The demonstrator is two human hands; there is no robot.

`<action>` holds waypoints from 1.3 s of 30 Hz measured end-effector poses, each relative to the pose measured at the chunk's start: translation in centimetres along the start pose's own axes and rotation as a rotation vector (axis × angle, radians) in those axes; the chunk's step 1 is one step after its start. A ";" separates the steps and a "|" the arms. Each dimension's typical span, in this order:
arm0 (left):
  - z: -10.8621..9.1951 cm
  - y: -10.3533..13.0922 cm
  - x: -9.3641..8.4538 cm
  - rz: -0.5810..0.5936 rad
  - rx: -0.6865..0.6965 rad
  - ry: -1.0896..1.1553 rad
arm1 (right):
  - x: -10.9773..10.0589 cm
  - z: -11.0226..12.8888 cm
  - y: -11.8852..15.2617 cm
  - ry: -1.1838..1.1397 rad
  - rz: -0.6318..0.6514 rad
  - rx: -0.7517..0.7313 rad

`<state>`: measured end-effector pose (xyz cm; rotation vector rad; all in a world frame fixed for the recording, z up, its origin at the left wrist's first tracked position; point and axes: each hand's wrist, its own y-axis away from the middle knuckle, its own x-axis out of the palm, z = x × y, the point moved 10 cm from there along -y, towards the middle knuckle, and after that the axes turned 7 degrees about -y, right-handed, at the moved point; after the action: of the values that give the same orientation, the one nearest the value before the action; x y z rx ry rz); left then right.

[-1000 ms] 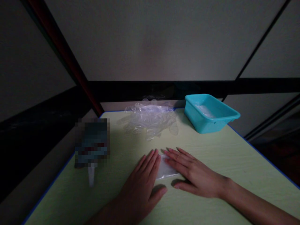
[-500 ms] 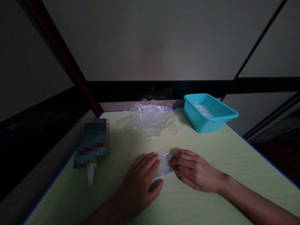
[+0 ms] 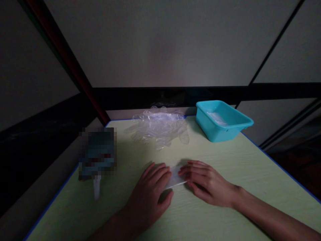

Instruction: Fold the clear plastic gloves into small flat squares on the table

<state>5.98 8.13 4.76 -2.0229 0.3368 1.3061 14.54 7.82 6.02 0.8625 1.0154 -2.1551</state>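
Note:
A small folded piece of clear plastic (image 3: 175, 177) lies on the pale green table between my hands. My left hand (image 3: 151, 192) rests over its left end, fingers spread and thumb apart. At its right end is my right hand (image 3: 207, 182), with the fingertips on the plastic and the fingers slightly bent and apart. Part of the plastic is hidden under the fingers of both hands. Farther back on the table lies a loose pile of clear plastic gloves (image 3: 162, 127).
A turquoise basket (image 3: 220, 132) with some clear plastic (image 3: 216, 117) inside stands at the back right. At the left is a blurred-out object (image 3: 97, 154) with a white strip (image 3: 97, 188) below it. The table (image 3: 110, 214) has a blue edge; panels rise behind it.
The plastic between my hands looks narrower and its near edge straighter. My right hand has shifted slightly left, with its thumb more apart from the fingers.

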 end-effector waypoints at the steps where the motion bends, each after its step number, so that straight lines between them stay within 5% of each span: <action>1: 0.1 -0.1 -0.3 -0.020 -0.024 0.055 | -0.4 -0.5 0.0 -0.116 -0.029 0.073; 6: 2.2 0.2 0.2 0.032 -0.383 0.416 | -0.7 -4.0 1.3 -0.670 -0.262 0.459; 9: 3.3 1.1 1.2 0.055 -0.592 0.607 | 0.4 -5.1 1.8 -0.862 -0.328 0.567; 13: 3.2 1.9 3.0 0.126 -0.691 0.799 | 1.5 -5.8 1.9 -0.952 -0.329 0.671; 16: 3.2 2.4 3.7 0.133 -0.710 0.882 | 1.5 -6.1 1.8 -1.002 -0.338 0.684; 23: 5.7 3.9 2.1 -0.072 -0.794 0.706 | 1.7 -6.3 1.8 -1.073 -0.317 0.670; 39: 3.4 0.8 1.6 0.035 -0.604 0.817 | 2.6 -6.0 1.9 -1.069 -0.243 0.693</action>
<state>3.97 10.08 2.18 -3.0323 0.3637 0.5532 16.18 11.05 0.30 -0.2523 -0.1905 -2.6540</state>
